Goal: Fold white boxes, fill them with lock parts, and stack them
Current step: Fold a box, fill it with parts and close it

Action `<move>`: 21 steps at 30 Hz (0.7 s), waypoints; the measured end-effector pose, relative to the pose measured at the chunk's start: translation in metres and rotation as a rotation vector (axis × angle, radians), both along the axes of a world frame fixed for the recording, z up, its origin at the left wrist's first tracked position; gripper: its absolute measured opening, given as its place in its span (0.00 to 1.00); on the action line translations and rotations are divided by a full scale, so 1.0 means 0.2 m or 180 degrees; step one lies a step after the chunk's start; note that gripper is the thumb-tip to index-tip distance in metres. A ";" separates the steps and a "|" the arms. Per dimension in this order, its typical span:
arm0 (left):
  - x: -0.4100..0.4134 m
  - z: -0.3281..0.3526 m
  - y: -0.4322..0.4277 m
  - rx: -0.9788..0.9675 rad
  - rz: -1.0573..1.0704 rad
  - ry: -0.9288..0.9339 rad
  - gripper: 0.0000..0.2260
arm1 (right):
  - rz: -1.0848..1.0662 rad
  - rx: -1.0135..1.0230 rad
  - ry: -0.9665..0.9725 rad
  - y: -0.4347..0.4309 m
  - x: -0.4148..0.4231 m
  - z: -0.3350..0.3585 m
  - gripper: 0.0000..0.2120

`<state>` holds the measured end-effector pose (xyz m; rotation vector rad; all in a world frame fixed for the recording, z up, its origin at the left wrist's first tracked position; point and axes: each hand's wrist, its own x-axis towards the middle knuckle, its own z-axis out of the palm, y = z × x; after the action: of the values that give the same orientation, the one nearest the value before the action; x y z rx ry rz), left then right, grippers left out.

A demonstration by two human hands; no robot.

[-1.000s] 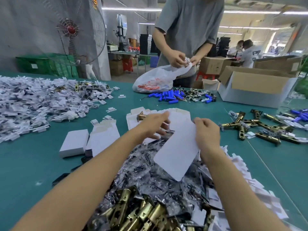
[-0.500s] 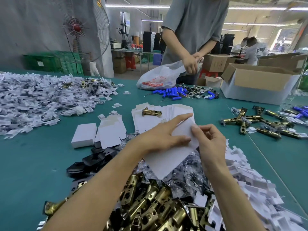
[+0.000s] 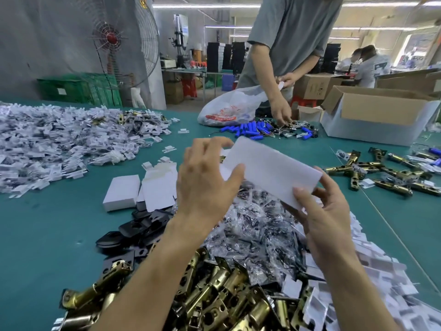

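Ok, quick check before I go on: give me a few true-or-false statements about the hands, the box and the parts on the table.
1. The left hand and right hand both hold the white box off the table. True.
2. A folded box lies left of the hands. True.
3. The big pile of brass latches lies at the table's far edge. False: it lies nearest the camera, under the forearms.
4. The blue cylinders are inside the cardboard carton. False: they lie on the table, left of it.
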<state>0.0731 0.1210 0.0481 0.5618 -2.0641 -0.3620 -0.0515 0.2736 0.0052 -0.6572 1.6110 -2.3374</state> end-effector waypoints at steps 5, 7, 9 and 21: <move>0.02 -0.01 0.01 0.2458 -0.0866 -0.0252 0.26 | -0.0041 -0.0263 0.0421 -0.05 0.12 0.02 0.26; 0.01 -0.01 0.04 0.3431 -0.1448 -0.0424 0.37 | 0.0134 -0.0166 0.1005 -0.09 0.19 0.00 0.27; 0.00 -0.03 0.06 0.4049 -0.1906 -0.0031 0.41 | 0.0282 -0.0050 0.1472 -0.12 0.24 -0.04 0.26; 0.04 -0.03 -0.02 0.3848 -0.2553 -0.0220 0.24 | 0.0859 0.0627 0.1554 -0.07 0.18 0.02 0.14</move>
<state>0.0806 0.1176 0.0417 0.3625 -1.8648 -2.1335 -0.0150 0.2592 0.0082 -1.3800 1.7704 -1.8872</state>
